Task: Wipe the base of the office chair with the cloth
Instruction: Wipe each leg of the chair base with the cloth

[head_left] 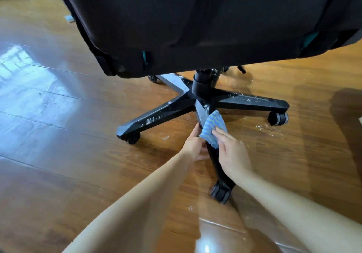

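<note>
Your right hand (233, 155) holds the blue-striped cloth (213, 129) against the leg of the base (156, 113) that runs from the central column (201, 86) toward you. Its fingers (217, 133) are laid over the cloth's near end and seem to pinch it. Your left hand (195, 147) grips the same leg from the side, thumb pointing toward the column, and steadies it.

The cloth sits about a third of the way out from the column. White specks (206, 107) show just beyond it, close to the column, so I judge this stroke should start there.

- Slide the cloth up until it touches the column, then draw it outward toward the caster (221, 193) in one pass.
- Wrap the cloth over both slanted faces of the leg, not only the top ridge.
- Keep the left hand's grip firm; the casters will likely roll on the glossy floor (78, 135).
- Fold to a clean face before the speckled legs either side of the column.
</note>
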`<state>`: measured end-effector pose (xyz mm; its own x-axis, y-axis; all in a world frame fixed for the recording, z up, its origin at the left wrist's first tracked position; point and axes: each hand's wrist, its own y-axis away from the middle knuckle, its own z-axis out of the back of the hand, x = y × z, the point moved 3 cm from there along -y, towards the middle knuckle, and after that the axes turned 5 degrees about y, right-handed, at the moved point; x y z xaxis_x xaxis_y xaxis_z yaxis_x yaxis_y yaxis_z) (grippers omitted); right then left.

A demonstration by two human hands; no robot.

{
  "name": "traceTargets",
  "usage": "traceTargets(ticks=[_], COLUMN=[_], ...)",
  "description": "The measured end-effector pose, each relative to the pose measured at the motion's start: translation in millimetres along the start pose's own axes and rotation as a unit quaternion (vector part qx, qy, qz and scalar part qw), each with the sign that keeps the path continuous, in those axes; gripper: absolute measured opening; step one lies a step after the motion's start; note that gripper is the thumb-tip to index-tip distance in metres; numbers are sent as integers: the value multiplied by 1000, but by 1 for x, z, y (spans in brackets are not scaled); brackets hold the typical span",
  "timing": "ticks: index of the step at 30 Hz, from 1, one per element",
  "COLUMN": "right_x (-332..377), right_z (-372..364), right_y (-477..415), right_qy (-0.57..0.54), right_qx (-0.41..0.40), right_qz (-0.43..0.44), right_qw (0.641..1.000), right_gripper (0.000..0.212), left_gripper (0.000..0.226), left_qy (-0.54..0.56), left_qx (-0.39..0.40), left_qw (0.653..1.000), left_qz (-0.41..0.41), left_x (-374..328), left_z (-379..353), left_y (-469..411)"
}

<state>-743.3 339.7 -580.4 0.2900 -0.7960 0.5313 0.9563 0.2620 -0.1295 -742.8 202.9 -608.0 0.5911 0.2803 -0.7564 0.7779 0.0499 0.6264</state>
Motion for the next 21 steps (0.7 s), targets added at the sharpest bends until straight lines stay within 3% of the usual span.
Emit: traceTargets(ticks=[7, 11, 16, 21], right_x=[-4, 4, 9, 10], right_z=[-5, -6, -3, -3], right_y=[3, -52, -119, -80], right_qy=[-40, -1, 65, 142], right_qx=[-42, 14, 110, 72], right_qz=[-27, -30, 6, 37], right_qw=[998, 999, 992, 987], right_gripper=[42, 47, 50, 61], left_gripper=[82, 64, 64, 65], left_qy=[-15, -19, -19, -31], left_qx=[-22, -24, -18, -6], left_qw=[1000, 999, 1000, 999], left_qz=[-3, -20, -13, -16], left_x=[2, -1, 0, 0], left_z=[0, -6, -6, -3], left_y=[-8, 1, 7, 7])
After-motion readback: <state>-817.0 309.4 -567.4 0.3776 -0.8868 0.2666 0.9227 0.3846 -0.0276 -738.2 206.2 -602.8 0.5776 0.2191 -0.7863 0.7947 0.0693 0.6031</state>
